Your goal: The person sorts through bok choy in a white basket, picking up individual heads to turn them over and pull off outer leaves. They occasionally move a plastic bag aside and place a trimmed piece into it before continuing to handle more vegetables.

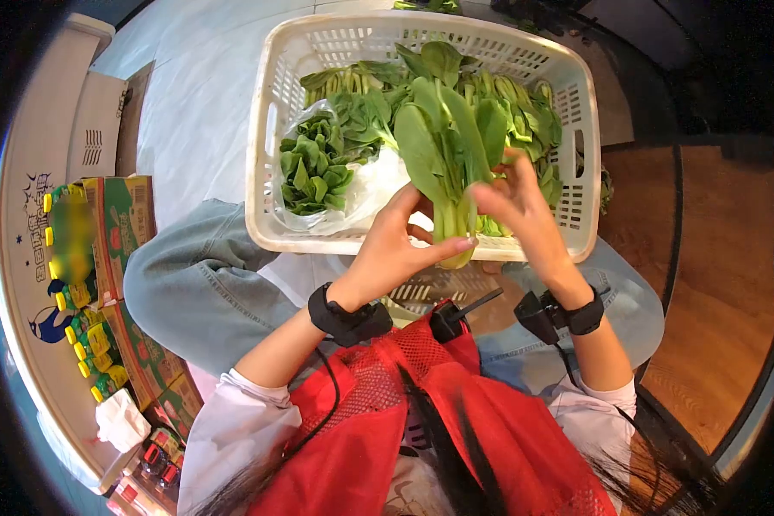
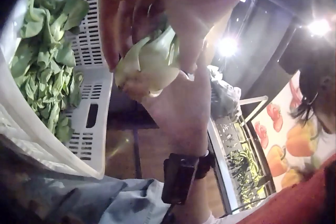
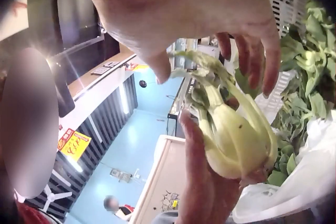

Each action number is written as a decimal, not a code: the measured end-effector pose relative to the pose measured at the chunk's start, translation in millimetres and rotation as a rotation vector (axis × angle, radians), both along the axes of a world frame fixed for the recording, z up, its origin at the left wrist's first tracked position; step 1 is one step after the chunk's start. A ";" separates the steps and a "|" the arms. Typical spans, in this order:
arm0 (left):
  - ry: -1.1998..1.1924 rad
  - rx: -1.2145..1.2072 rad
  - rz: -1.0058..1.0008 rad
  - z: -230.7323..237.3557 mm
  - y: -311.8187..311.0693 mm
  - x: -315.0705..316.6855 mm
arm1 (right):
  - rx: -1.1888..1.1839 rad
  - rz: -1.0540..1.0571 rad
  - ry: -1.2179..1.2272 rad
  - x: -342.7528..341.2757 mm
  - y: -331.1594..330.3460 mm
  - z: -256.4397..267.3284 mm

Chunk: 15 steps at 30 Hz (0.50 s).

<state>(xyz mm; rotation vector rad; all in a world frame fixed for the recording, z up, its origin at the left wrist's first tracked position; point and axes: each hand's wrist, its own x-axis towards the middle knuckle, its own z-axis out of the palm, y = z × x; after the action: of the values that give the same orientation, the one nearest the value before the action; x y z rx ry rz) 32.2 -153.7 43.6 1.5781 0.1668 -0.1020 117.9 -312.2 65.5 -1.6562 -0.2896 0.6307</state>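
My left hand [image 1: 400,232] grips a bok choy [image 1: 443,155] low on its pale stalks, thumb across the base. The plant stands leaves-up over the near rim of a white plastic basket [image 1: 271,172]. Beside the stalks, my right hand [image 1: 525,211] has its thumb and fingers spread apart around the plant's right side. In the right wrist view, the bok choy's rounded base [image 3: 236,140] rests in the left hand, below the spread right fingers [image 3: 254,61]. The left wrist view shows the cut end [image 2: 142,79] of the stalks between both hands.
More leafy greens [image 1: 525,116] lie in the basket, along with a clear plastic bag of darker greens [image 1: 314,163]. The basket stands before the person's bent legs [image 1: 198,267]. Cartons [image 1: 129,249] with yellow-capped bottles stand at left; wooden panels [image 1: 714,292] lie at right.
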 end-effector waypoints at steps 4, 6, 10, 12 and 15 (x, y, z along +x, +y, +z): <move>-0.013 0.025 -0.004 0.2 0.7 -1.1 | -0.075 0.012 0.061 2.9 -1.4 -2.6; -0.010 0.014 0.010 -0.8 1.7 -1.1 | -0.017 -0.022 0.150 8.4 -3.1 -3.3; -0.013 -0.109 0.006 -15.1 6.1 -2.6 | 0.097 -0.105 0.239 6.3 0.5 -0.1; 0.014 -0.123 -0.019 -16.8 7.5 -3.8 | 0.103 -0.115 0.254 6.4 0.1 -3.3; -0.008 -0.060 -0.042 -13.8 9.1 -3.6 | 0.097 -0.095 0.259 7.4 -1.7 -7.9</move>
<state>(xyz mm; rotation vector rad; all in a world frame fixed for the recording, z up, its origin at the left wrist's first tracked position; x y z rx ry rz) 28.6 -144.6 29.8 1.5220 0.1227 -0.1322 125.3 -313.8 57.6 -1.4675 -0.0527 0.7381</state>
